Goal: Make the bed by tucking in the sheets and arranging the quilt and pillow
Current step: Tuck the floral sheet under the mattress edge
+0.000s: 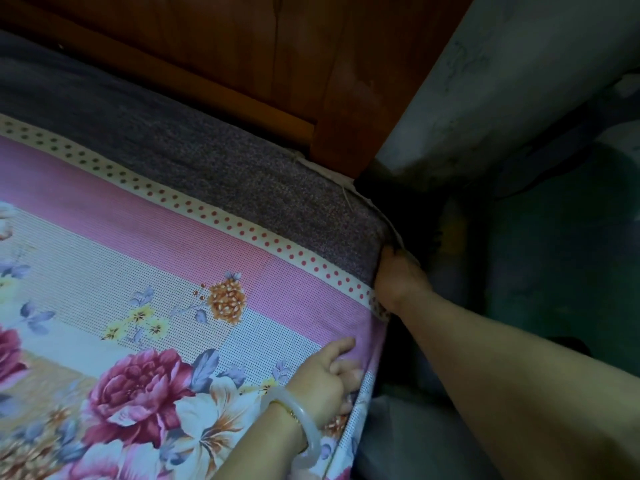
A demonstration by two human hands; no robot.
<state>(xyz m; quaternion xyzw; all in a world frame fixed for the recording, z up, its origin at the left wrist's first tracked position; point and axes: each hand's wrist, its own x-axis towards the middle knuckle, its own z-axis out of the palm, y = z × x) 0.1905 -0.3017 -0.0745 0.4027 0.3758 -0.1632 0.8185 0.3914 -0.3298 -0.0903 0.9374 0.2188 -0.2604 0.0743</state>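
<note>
Closest to the lens, the right forearm (519, 393) fills the lower right of the frame and runs up and left to the right hand (398, 278). At bottom centre the left hand (329, 379) wears a pale bangle (306, 431) at the wrist, with a thin gold bracelet (292, 414) beside it.

The bed takes the left and centre. A floral sheet (173, 289) in pink, white and blue, with large red and white blooms, lies flat over the lower left. Its cream border of red dots runs diagonally from the left edge down to the bed's side at centre right. Above that border a speckled grey-purple mattress cover (242, 174) lies bare up to the wooden headboard (225, 46) across the top. A pale, stained wall (502, 81) rises at upper right, and a dim greenish floor (554, 271) lies at right.

The left hand rests palm down on the sheet by the bed's side edge, forefinger stretched toward the upper right and the other fingers loosely bent. Its grip is apart and holds nothing. The right hand presses against the mattress side where the dotted border turns over the edge, near the corner. Its fingers are lost in shadow, so I cannot tell whether its grip is clamped on the sheet.

Below the left hand the sheet falls over the side edge. A dark, narrow gap lies between the bed's side and the right forearm, with grey cloth (415, 445) at the bottom. The mattress corner sits close to the headboard and the wall.
</note>
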